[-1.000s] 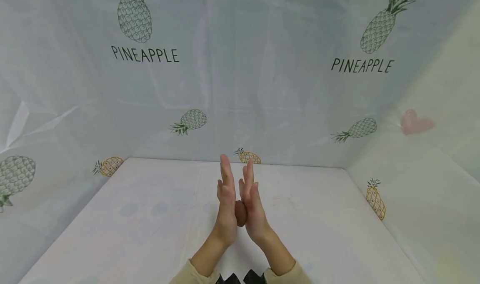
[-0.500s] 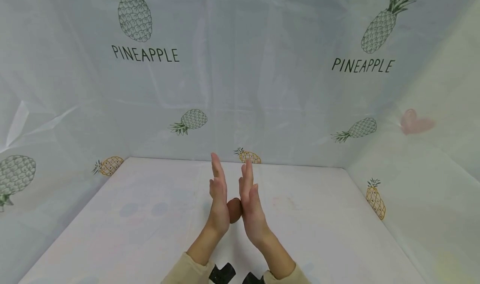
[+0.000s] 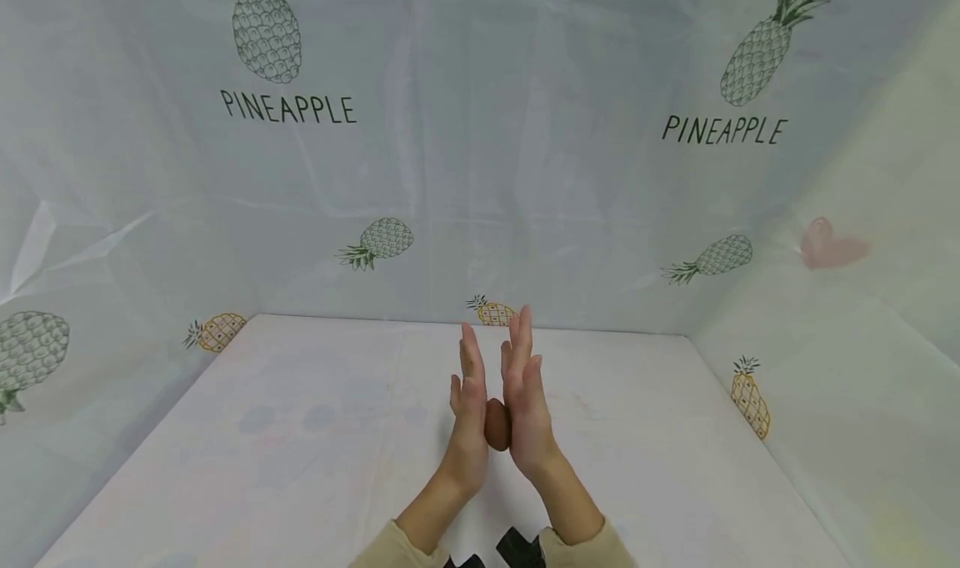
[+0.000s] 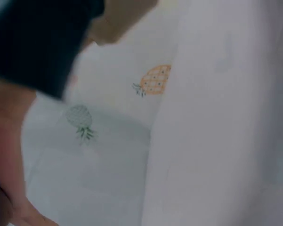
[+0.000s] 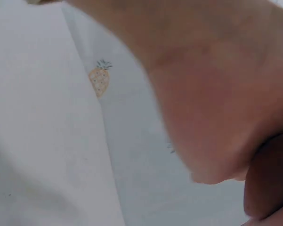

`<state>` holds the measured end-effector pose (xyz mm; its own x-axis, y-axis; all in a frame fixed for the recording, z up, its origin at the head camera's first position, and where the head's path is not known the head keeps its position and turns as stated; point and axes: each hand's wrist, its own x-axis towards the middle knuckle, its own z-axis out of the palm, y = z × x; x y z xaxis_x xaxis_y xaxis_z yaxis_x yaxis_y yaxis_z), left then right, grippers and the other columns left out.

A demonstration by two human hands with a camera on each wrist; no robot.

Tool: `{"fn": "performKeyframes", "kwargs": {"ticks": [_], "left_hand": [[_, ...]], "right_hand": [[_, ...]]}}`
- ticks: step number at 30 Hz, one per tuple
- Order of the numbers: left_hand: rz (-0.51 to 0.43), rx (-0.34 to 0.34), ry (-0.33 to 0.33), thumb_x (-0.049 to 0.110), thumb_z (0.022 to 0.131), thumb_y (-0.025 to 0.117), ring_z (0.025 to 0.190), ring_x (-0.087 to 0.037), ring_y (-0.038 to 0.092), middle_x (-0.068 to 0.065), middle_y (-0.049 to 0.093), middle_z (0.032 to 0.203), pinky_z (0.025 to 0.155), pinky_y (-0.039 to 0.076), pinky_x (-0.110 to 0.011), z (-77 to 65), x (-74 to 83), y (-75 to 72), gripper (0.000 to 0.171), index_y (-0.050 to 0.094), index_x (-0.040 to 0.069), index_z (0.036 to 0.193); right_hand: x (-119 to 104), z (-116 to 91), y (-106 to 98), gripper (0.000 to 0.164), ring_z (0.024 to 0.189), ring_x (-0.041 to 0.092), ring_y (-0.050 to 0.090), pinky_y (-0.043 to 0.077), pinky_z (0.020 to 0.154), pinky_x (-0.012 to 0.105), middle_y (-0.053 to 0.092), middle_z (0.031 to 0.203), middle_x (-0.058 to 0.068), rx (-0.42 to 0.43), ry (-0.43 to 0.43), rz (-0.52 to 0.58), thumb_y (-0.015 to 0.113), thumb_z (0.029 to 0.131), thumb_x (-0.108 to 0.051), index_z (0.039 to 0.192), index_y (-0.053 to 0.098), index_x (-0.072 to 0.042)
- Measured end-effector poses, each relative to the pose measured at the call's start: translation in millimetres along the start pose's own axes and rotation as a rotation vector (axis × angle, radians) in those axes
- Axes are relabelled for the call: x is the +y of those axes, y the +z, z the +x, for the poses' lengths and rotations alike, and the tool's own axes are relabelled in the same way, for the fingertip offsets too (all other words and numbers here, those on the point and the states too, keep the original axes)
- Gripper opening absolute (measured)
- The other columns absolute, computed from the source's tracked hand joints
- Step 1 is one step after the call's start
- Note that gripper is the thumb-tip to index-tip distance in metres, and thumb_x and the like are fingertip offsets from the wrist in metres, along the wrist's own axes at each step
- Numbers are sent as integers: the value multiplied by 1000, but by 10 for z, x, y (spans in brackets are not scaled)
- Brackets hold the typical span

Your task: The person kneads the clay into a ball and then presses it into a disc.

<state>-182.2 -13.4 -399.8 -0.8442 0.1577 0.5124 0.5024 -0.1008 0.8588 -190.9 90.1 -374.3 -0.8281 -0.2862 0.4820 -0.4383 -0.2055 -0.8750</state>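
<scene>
Being pressed from two sides, one brown lump (image 3: 497,424) is being held above one white table (image 3: 660,451). At the lump's nine o'clock, one left hand (image 3: 471,414) is being held upright and flat, its fingers stretched toward twelve; at three o'clock, one right hand (image 3: 527,403) is being held the same way. At the left hand's three o'clock and the right hand's nine, the lump is being touched by both palms, below the fingertips. Two beige sleeves (image 3: 588,549) are being worn, at seven and five o'clock. Near six, two black pieces (image 3: 521,547) are being cut off by the lower edge. Around the table, pale cloth (image 3: 525,159) is being decorated by eight pineapples (image 3: 267,38), five green and three yellow, and, at two o'clock, one pink heart (image 3: 828,244).
</scene>
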Motion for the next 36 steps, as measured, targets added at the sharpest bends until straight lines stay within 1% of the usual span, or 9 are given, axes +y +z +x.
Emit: {"fn": "performKeyframes", "kwargs": {"ticks": [16,23,28,29,30,32,33,35,36], "left_hand": [[-62,38,34,72,104,2,154,-15,-37,22,-28,171,119,-24,-65,81,160,-210,72,-20,43,166],[-24,106,-5,70,105,1,153,-11,-37,21,-27,171,122,-20,-62,136,107,-300,69,-20,44,165],[7,61,-24,62,107,1,156,-9,-30,14,-29,172,119,-29,-57,106,28,-230,69,-22,36,166],[7,50,-32,63,107,0,162,-8,-6,6,-7,179,123,-26,-47,92,17,-206,69,-22,35,166],[-2,39,-37,63,107,0,160,-12,9,5,-7,178,123,-26,-45,78,8,-182,69,-22,36,166],[-18,21,-40,62,107,0,122,-14,58,-21,52,154,124,-24,-42,47,0,-134,68,-22,36,166],[-18,14,-40,61,108,-1,118,-9,56,-22,53,152,124,-25,-43,34,1,-112,67,-21,37,166],[-15,17,-42,60,108,-1,76,-6,51,-27,65,103,125,-23,-44,5,14,-69,64,-20,40,166],[-14,10,-28,57,109,0,98,-4,56,-26,58,140,121,-27,-54,-2,23,-48,63,-20,39,166]], "right_hand": [[119,-33,85,60,163,37,-13,-13,125,66,-13,177,-4,-152,188,27,-2,109,-64,166,-11,-50],[22,-48,167,65,162,36,-19,-16,124,68,-23,174,-9,-175,121,-5,-4,107,-66,167,-18,-43],[-48,-45,148,68,161,33,-21,-19,120,71,-27,173,-14,-149,38,-35,-5,107,-65,167,-21,-36],[-58,-43,133,68,162,32,-21,-20,120,71,-27,173,-15,-140,29,-38,-5,107,-64,167,-21,-36],[-59,-40,114,69,162,32,-20,-20,120,70,-27,172,-16,-132,21,-37,-5,107,-64,167,-21,-35],[-71,-33,79,69,162,32,-19,-21,120,69,-27,172,-18,-115,7,-35,-6,107,-64,167,-22,-33],[-76,-29,62,67,162,32,-19,-20,121,67,-26,172,-17,-104,4,-34,-6,108,-62,167,-21,-35],[-80,-24,29,66,163,32,-16,-18,123,66,-23,173,-16,-80,3,-32,-5,108,-62,167,-20,-36],[-80,-21,13,66,163,33,-15,-17,124,65,-22,174,-15,-69,5,-30,-5,108,-61,167,-20,-37]]}}
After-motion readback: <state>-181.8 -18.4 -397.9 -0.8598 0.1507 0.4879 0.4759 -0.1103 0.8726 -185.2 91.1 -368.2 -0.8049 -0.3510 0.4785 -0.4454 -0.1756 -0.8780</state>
